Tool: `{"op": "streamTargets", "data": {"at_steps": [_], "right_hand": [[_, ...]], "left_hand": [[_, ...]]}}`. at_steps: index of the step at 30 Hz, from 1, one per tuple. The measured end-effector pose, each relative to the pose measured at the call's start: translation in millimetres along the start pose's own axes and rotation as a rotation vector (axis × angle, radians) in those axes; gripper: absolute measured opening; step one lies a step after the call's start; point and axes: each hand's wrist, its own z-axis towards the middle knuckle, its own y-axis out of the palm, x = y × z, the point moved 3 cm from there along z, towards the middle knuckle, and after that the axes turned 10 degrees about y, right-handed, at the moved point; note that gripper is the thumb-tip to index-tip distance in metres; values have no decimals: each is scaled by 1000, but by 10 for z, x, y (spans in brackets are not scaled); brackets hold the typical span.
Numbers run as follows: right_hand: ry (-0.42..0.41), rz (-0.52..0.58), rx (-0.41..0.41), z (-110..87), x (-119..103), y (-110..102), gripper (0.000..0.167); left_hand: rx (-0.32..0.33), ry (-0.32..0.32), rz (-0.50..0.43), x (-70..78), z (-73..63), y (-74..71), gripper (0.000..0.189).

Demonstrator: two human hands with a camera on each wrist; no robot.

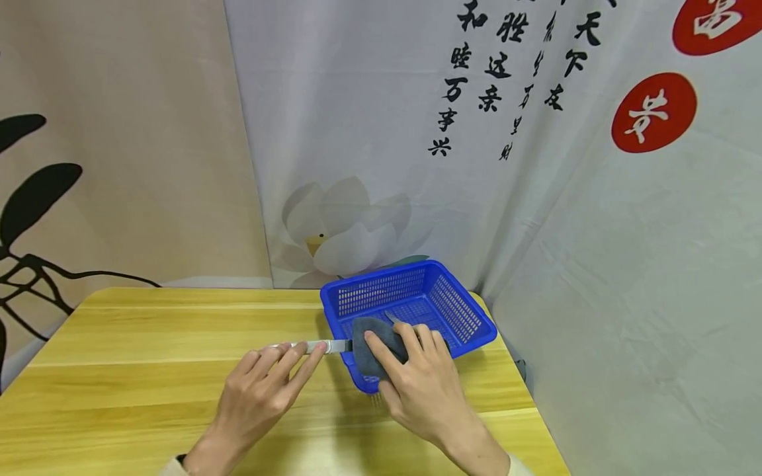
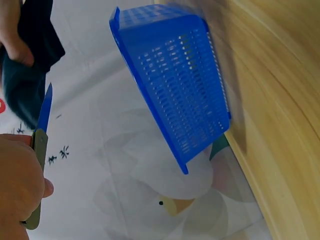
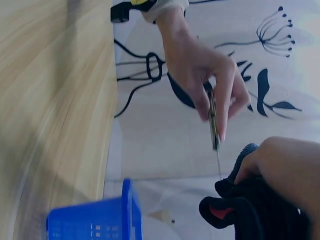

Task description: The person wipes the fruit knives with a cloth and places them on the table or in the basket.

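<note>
My left hand (image 1: 258,393) grips a knife by its pale handle (image 1: 317,347), the blade (image 2: 45,110) pointing toward the right hand. In the right hand (image 1: 425,383) is a bunched dark grey cloth (image 1: 372,357), held with the fingers over its top. From the head view the cloth covers the outer part of the blade. The right wrist view shows the blade reaching to the edge of the cloth (image 3: 265,210), where a small reddish patch shows in a fold. Both hands are raised over the front side of a blue plastic basket (image 1: 351,297).
The basket stands near the far right corner of the wooden table (image 1: 178,370). A slim shiny piece (image 1: 391,317) shows inside it, partly hidden by the right hand. Printed cloth hangings (image 1: 369,119) close off the back and right side.
</note>
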Motion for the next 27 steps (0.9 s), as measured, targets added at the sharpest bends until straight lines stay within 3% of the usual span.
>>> {"op": "streamTargets", "data": {"at_steps": [8,15,27], "right_hand": [[-54,-59,-67,69,-241,68,68],[-59,-80,-79,71,-275,88,72],[-69,-110,-46,44,-189,88,74]], "left_hand": [[-7,10,-17,82,4,34,42],[-19,-8,-27,100,-28,34,43],[69,14,-7,66,122,-13,38]]}}
